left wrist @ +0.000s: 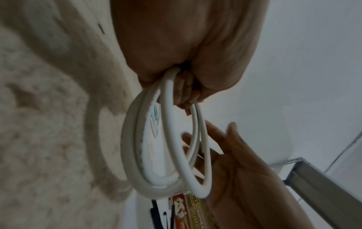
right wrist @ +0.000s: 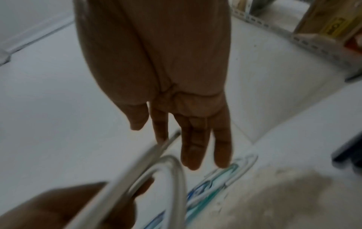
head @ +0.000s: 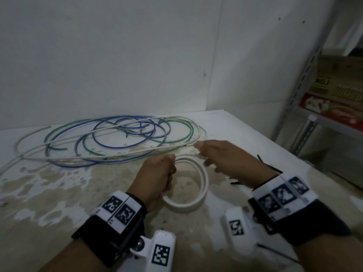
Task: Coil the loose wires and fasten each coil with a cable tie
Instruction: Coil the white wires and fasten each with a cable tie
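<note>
Closest to the lens, at 6 o'clock: two wrists in black straps with white marker blocks. Above them, left hand (head: 157, 173) curled tight round one side of a white wire coil (head: 203, 185), several turns held together, the ring hanging just over the stained surface (head: 59, 193). Right hand (head: 222, 156) at 3 o'clock of the coil, fingers nearly straight and spread, guiding the free run of white wire (head: 137, 153) toward the ring; no firm pinch visible.

Likely risks: stiff wire springing the turns apart if the left grip eases; the free run dragging the loose blue wires (head: 121, 147) and green wires (head: 191, 132) lying tangled with it at 11 o'clock; a turn sliding off those straight right fingers and widening the ring.

Coil itself: smooth, round, white, glossy, turns uneven and gapped in the left wrist view. Not yet tied. Thin black strips, probably cable ties (head: 268, 165), at 4 o'clock beside the right wrist.
</note>
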`<state>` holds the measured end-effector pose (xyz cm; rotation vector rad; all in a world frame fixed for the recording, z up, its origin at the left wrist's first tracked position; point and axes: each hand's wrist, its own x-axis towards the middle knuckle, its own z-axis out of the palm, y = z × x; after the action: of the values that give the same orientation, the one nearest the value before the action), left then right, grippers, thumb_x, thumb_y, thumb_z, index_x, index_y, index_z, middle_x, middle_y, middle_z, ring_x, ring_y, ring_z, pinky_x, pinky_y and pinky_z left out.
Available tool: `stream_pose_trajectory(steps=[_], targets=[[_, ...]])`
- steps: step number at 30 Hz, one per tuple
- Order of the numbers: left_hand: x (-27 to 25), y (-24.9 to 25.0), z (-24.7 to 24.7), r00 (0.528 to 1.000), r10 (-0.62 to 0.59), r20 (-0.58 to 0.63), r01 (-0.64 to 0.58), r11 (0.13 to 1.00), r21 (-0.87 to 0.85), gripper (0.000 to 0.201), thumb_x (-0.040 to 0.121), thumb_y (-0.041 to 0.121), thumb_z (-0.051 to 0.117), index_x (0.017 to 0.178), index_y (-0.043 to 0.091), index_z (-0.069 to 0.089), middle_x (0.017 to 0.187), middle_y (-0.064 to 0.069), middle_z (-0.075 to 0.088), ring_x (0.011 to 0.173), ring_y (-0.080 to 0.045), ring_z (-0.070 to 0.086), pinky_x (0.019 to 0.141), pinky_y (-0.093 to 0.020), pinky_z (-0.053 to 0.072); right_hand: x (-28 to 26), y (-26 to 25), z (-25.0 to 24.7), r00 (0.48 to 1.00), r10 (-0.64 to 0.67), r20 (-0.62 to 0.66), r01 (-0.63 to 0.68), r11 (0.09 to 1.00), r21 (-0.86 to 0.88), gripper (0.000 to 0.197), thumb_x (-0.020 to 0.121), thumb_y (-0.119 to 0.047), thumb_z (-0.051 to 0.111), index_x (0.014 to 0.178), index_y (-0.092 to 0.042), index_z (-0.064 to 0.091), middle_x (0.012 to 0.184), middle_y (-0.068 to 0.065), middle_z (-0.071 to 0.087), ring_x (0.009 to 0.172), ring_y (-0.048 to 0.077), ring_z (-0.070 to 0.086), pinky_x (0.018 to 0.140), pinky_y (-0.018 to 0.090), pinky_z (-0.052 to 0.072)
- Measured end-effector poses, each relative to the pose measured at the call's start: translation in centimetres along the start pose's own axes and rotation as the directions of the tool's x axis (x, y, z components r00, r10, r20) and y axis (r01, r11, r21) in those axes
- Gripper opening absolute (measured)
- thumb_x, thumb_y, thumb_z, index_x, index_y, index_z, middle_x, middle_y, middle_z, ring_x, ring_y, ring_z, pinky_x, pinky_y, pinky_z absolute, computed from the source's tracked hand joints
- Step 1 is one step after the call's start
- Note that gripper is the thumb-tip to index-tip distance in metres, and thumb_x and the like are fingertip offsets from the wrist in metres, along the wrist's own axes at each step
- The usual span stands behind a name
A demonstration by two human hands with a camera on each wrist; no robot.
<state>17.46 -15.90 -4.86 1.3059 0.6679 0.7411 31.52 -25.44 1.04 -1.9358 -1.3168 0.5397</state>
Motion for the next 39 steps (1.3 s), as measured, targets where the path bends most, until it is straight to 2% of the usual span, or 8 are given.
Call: stream_pose_trajectory(steps=[3, 7, 10, 15, 25, 31, 35, 39], targets=[[0.5, -0.5, -0.9, 0.998, 0.026, -0.059, -0.027, 1.0, -0.006, 0.036, 0.099, 0.016, 0.044, 0.065, 0.018, 0.036, 0.052, 0.002, 0.026, 0.04, -0.01, 0.016, 0.042, -0.018, 0.016, 0.1, 1.0, -4.6, 0.991, 0.048, -0.127, -0.085, 0.949, -0.304, 0.025, 0.094, -0.031, 0.053, 0.11, -0.018, 0.069, 0.099, -0.01, 0.06, 0.088, 0.011, 0.055, 0.078, 0.023, 0.038], [0.7, -0.8, -1.5, 0.996, 0.015, -0.085, -0.02, 0.998, -0.058, 0.035, 0.1, 0.017, 0.043, 0.066, 0.019, 0.033, 0.052, 0.003, 0.024, 0.039, -0.009, 0.015, 0.04, -0.016, 0.016, 0.3, 3.3, -7.9, 0.955, 0.289, -0.071, -0.261, 0.7, -0.664, 0.019, 0.089, -0.018, 0.062, 0.104, -0.011, 0.071, 0.109, 0.001, 0.066, 0.095, 0.016, 0.059, 0.075, 0.021, 0.038], [0.7, -0.8, -1.5, 0.996, 0.01, -0.084, -0.017, 0.996, -0.086, 0.035, 0.1, 0.017, 0.042, 0.065, 0.019, 0.034, 0.053, 0.003, 0.026, 0.039, -0.009, 0.017, 0.037, -0.016, 0.018, 1.4, 5.5, -7.6, 0.89, 0.455, 0.024, -0.228, 0.489, -0.842, 0.03, 0.083, -0.025, 0.069, 0.111, -0.014, 0.069, 0.114, -0.002, 0.063, 0.105, 0.016, 0.059, 0.078, 0.022, 0.041], [0.4, -0.9, -1.8, 0.996, -0.012, -0.09, -0.004, 0.985, -0.17, 0.03, 0.1, 0.015, 0.04, 0.07, 0.019, 0.039, 0.05, 0.006, 0.031, 0.038, -0.006, 0.018, 0.035, -0.016, 0.019, 2.9, 8.9, -6.7, 0.878, 0.477, 0.047, -0.138, 0.346, -0.928, 0.039, 0.073, -0.034, 0.077, 0.104, -0.012, 0.069, 0.099, 0.002, 0.065, 0.083, 0.014, 0.059, 0.072, 0.021, 0.043], [0.4, -1.1, -2.5, 0.997, -0.039, -0.072, 0.024, 0.979, -0.203, 0.029, 0.1, 0.015, 0.04, 0.072, 0.02, 0.04, 0.054, 0.005, 0.03, 0.04, -0.006, 0.018, 0.035, -0.015, 0.02, 3.1, 8.7, -5.3, 0.905, 0.409, 0.115, -0.013, 0.297, -0.955, 0.037, 0.085, -0.029, 0.065, 0.117, -0.011, 0.063, 0.121, 0.003, 0.06, 0.101, 0.016, 0.057, 0.081, 0.023, 0.043], [0.5, -1.2, -2.9, 0.995, -0.049, -0.084, 0.029, 0.975, -0.22, 0.025, 0.1, 0.015, 0.04, 0.076, 0.019, 0.042, 0.055, 0.005, 0.03, 0.041, -0.007, 0.018, 0.035, -0.016, 0.02, 3.3, 7.6, -6.2, 0.907, 0.407, 0.104, -0.02, 0.288, -0.958, 0.024, 0.092, -0.02, 0.054, 0.109, -0.008, 0.066, 0.102, 0.003, 0.061, 0.084, 0.013, 0.049, 0.063, 0.021, 0.039], [0.6, -1.2, -3.0, 0.993, -0.042, -0.109, 0.018, 0.976, -0.216, 0.028, 0.1, 0.012, 0.039, 0.072, 0.018, 0.043, 0.055, 0.004, 0.031, 0.04, -0.006, 0.019, 0.035, -0.016, 0.02, 3.5, 6.2, -7.3, 0.951, 0.308, 0.015, -0.086, 0.309, -0.947, 0.013, 0.087, -0.008, 0.052, 0.077, -0.01, 0.059, 0.09, 0.005, 0.061, 0.079, 0.021, 0.056, 0.077, 0.03, 0.05], [0.6, -1.0, -3.1, 0.99, -0.007, -0.143, -0.025, 0.976, -0.217, 0.03, 0.1, 0.012, 0.039, 0.07, 0.018, 0.043, 0.053, 0.005, 0.032, 0.038, -0.005, 0.021, 0.035, -0.017, 0.02, 3.1, 3.6, -7.9, 0.991, 0.127, -0.03, -0.084, 0.44, -0.894, 0.012, 0.092, -0.007, 0.047, 0.084, -0.011, 0.055, 0.093, 0.009, 0.063, 0.081, 0.024, 0.06, 0.064, 0.027, 0.045]])
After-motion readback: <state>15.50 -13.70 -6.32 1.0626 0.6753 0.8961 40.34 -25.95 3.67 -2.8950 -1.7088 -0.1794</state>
